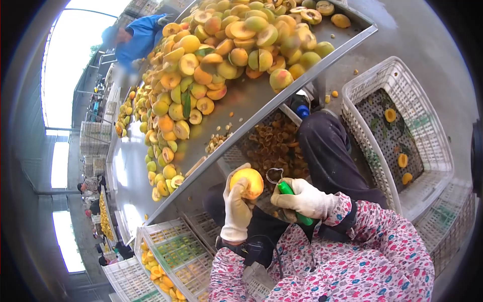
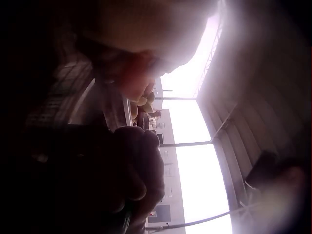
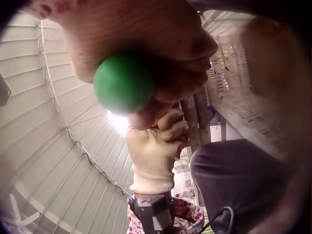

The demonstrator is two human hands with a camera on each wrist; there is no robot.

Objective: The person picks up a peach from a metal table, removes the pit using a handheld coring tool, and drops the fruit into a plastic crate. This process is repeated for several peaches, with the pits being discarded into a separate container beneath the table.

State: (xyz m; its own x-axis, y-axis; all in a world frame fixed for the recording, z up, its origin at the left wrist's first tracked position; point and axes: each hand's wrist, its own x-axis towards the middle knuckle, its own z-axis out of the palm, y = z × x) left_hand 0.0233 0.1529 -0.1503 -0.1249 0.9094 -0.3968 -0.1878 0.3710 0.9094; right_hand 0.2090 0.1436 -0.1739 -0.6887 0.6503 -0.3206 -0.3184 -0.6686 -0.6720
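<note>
In the head view the gloved left hand [image 1: 237, 209] holds a yellow-orange fruit [image 1: 250, 183] up by its fingers. Just right of it, the gloved right hand [image 1: 305, 200] grips the green handle [image 1: 286, 189] of a tool with a curved metal loop [image 1: 274, 175], which points toward the fruit and stands a little apart from it. The right wrist view shows the round end of the green handle [image 3: 123, 84] under the right hand [image 3: 141, 44], with the left hand [image 3: 158, 151] beyond. The left wrist view is dark and blurred.
A metal table [image 1: 214, 143] bears a heap of fruit halves. Below its edge lie many brown-orange pieces [image 1: 279, 146]. A white crate [image 1: 432, 151] with a few halves stands at right, another crate [image 1: 176, 251] at lower left. Another person in blue [image 1: 141, 38] is across the table.
</note>
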